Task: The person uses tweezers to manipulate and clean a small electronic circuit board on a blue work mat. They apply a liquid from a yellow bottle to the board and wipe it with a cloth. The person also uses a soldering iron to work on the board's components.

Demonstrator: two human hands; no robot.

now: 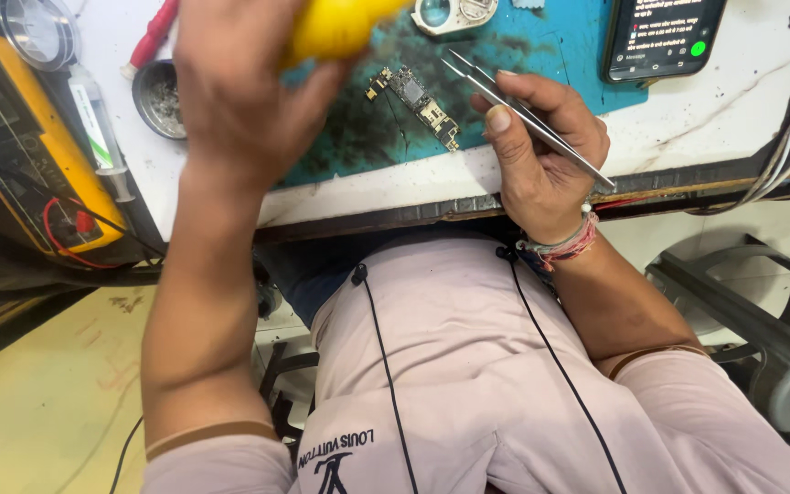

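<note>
Your right hand [541, 155] pinches a pair of metal tweezers [523, 114] between thumb and fingers, tips aimed at the small circuit board [413, 96] lying on the stained blue mat [560, 55]. Your left hand [240, 91] is wrapped around a yellow object [336, 26] above the mat. Beyond lie a phone [660, 37], a small round metal tin [159, 99] and a yellow multimeter [25, 137].
</note>
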